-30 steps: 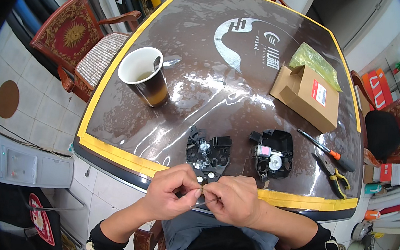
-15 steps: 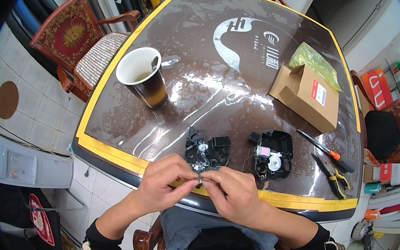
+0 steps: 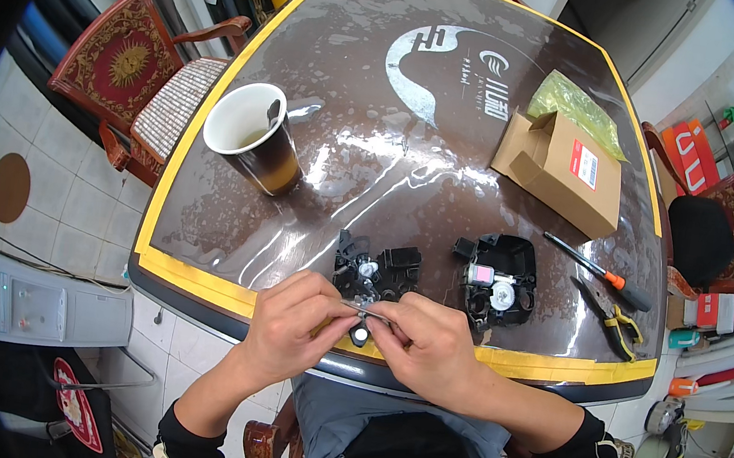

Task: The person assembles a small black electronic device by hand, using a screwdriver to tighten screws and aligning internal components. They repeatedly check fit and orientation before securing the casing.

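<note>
While both hands meet at the near edge of the glossy brown table [image 3: 415,126], the left hand [image 3: 288,329] and right hand [image 3: 426,349] pinch a thin metal pin or spring [image 3: 364,311] between thumb and fingertips; what exactly it is I cannot tell. A small black-and-white part [image 3: 360,334] hangs just beneath the fingers. Held this close over the edge, the piece sits right under the eyes and just in front of the opened black mechanism [image 3: 376,271], with a second black housing [image 3: 496,284] to the right. The screwdriver [image 3: 593,271] and pliers [image 3: 611,316] lie off to the right, within reach. The paper cup [image 3: 255,139] and cardboard box [image 3: 559,169] stand well apart.
</note>
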Motion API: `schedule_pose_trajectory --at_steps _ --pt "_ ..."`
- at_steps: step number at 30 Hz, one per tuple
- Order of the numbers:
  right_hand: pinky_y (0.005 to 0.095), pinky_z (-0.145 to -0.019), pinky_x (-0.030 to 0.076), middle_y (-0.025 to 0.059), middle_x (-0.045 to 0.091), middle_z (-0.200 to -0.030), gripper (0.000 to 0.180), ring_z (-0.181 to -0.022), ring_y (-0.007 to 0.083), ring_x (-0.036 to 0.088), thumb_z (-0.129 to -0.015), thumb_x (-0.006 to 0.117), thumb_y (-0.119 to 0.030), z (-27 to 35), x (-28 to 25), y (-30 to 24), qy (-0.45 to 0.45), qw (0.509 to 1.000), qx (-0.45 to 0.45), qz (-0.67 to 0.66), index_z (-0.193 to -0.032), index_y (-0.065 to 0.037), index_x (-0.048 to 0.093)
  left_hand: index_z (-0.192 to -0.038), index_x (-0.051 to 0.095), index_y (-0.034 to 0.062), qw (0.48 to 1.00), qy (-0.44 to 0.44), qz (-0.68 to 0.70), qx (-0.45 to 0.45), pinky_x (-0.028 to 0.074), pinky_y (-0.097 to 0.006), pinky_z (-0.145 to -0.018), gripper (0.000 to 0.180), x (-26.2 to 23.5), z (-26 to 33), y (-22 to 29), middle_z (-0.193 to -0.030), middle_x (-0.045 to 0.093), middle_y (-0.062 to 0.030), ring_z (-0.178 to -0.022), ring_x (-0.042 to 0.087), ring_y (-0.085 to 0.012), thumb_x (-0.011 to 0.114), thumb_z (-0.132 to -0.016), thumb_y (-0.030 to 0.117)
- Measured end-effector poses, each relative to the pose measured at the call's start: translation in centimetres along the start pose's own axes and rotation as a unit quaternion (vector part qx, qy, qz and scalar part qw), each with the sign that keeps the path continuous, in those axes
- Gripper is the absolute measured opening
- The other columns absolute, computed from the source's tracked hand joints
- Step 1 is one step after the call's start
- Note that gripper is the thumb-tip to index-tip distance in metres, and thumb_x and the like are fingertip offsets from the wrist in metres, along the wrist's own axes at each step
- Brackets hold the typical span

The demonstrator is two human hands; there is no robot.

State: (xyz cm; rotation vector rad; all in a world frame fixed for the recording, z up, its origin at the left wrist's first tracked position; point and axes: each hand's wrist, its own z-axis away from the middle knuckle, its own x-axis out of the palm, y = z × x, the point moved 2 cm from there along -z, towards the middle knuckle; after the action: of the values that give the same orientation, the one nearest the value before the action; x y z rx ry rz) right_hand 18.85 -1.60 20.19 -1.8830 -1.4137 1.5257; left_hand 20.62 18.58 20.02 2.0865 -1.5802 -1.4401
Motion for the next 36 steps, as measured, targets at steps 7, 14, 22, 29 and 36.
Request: schedule_pose_trajectory --at_steps 7,14,22,29,36 --pt "0.0383 -0.054 0.053 0.0085 0.063 -0.074 0.011 -0.062 0.0274 0.066 -0.083 0.077 -0.002 -0.2 0.4 0.0 0.017 1.0 -0.018 0.019 -0.093 -0.003 0.074 -0.089 0.075 0.0028 1.0 -0.007 0.009 0.002 0.051 -0.034 -0.061 0.021 -0.1 0.1 0.0 -0.082 0.068 -0.0072 -0.073 0.066 -0.0238 0.088 -0.073 0.0" --pt "0.0368 -0.053 0.052 0.0079 0.061 -0.07 0.009 -0.059 0.0253 0.065 -0.08 0.077 -0.001 -0.3 0.4 -0.2 0.029 0.999 -0.008 0.031 -0.087 -0.004 0.074 -0.096 0.075 0.001 1.0 0.025 0.004 -0.009 0.051 -0.035 -0.062 0.026 -0.8 1.3 0.0 -0.084 0.068 -0.0101 -0.073 0.065 -0.0261 0.087 -0.073 -0.003" --pt "0.0313 -0.046 0.043 0.0054 0.057 -0.066 0.009 -0.05 0.0167 0.055 -0.078 0.077 0.002 -0.9 0.7 -0.5 0.035 0.997 -0.043 0.051 -0.085 -0.002 0.075 -0.094 0.075 0.0007 1.0 0.016 0.002 -0.016 0.052 -0.036 -0.063 0.023 -0.9 1.8 0.0 -0.084 0.068 -0.0086 -0.073 0.065 -0.0252 0.086 -0.075 -0.003" --pt "0.0334 -0.046 0.045 0.0053 0.057 -0.066 0.007 -0.05 0.0205 0.056 -0.078 0.078 -0.001 -1.7 0.8 -1.1 0.008 0.995 -0.046 0.091 -0.08 -0.004 0.072 -0.093 0.075 0.0004 1.0 0.01 0.01 -0.021 0.053 -0.036 -0.065 0.021 -1.0 1.7 -0.2 -0.085 0.068 -0.0087 -0.076 0.066 -0.0259 0.085 -0.076 -0.003" --pt "0.0442 -0.055 0.052 0.0122 0.059 -0.069 0.011 -0.06 0.0347 0.064 -0.079 0.074 -0.006 -2.3 0.9 -1.6 -0.027 0.995 0.01 0.096 -0.073 -0.003 0.065 -0.094 0.074 -0.0001 0.998 0.019 0.018 -0.052 0.054 -0.037 -0.066 0.021 -1.0 1.7 -0.2 -0.084 0.069 -0.0097 -0.075 0.067 -0.0268 0.085 -0.076 -0.002"
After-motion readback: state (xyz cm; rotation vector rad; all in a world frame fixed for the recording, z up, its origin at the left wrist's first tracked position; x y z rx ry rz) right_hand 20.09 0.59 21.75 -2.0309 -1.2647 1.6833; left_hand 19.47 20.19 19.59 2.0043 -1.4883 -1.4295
